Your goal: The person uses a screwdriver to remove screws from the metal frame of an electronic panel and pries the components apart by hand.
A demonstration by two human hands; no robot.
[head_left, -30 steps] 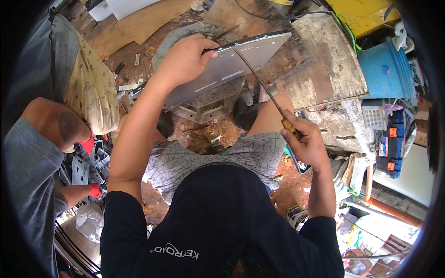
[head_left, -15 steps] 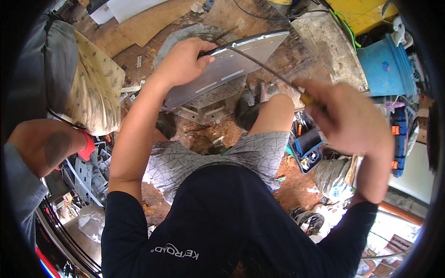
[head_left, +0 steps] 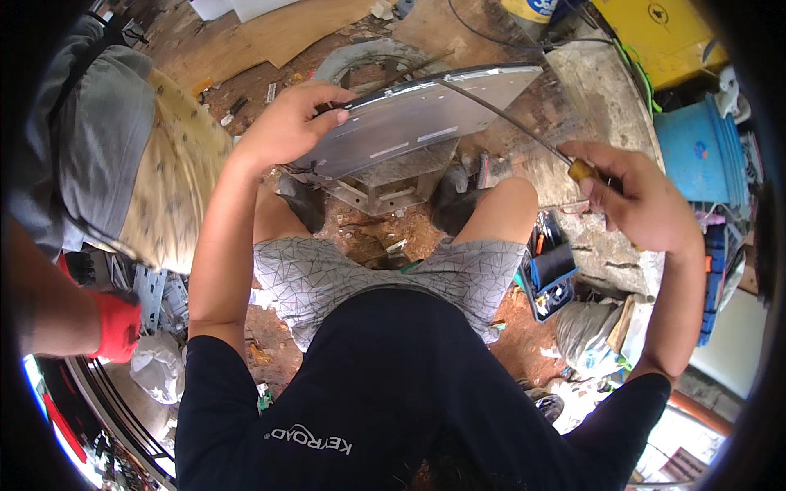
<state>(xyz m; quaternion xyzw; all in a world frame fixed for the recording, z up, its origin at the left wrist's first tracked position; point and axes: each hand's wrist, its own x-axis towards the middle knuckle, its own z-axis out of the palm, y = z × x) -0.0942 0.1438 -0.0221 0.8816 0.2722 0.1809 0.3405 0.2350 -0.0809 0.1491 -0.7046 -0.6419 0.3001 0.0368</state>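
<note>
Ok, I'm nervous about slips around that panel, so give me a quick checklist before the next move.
1. Grey panel supported: ok, the left hand grips its upper edge.
2. Yellow-handled tool held: ok, the right hand has the handle.
3. Tool tip seated: cannot tell; it reaches the panel's upper edge, but contact is unclear.
4. Left hand off the tip's spot: ok, further left.
5. Hands protected: not ok, both bare.
6. Co-worker's red-gloved hand clear: ok, well apart at lower left.

The bucket (head_left: 697, 155) stands right of the panel (head_left: 409, 123).
</note>
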